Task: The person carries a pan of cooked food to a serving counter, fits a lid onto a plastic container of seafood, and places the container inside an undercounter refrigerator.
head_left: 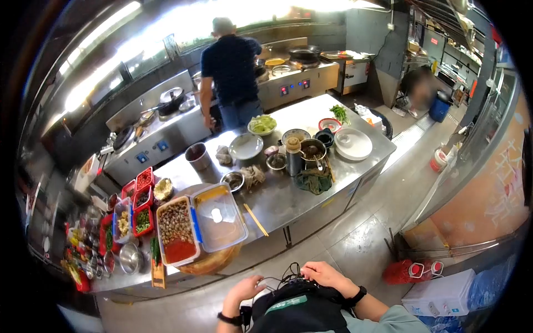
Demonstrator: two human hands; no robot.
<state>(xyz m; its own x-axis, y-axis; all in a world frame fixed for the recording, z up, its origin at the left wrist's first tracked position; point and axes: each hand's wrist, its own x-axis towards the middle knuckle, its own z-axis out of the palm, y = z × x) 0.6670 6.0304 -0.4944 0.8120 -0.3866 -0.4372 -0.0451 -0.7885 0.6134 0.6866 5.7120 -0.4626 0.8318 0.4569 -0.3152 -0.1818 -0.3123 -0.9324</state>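
Note:
Close to my body, my right hand point(327, 276) is closed, with fingers pinched on a bunch of thin black cable point(291, 272). My left hand point(245, 289) has its fingers curled at the other side of the cable; what lies between them is too small to make out. Both wrists wear black bands. Below the hands is a black bag or apron point(297, 308) with a green label against my body. Just ahead on the counter, a plastic tub point(177, 222) holds snail-like pieces and red sauce. Its lid-like clear tray point(219, 213) lies beside it.
A steel counter point(277, 208) crosses the view, bearing bowls, plates, red ingredient baskets point(143, 220) and a pair of chopsticks point(255, 220). Behind it a person point(230, 72) stands at the stoves. At right are red jugs point(408, 272) and a white box point(438, 294).

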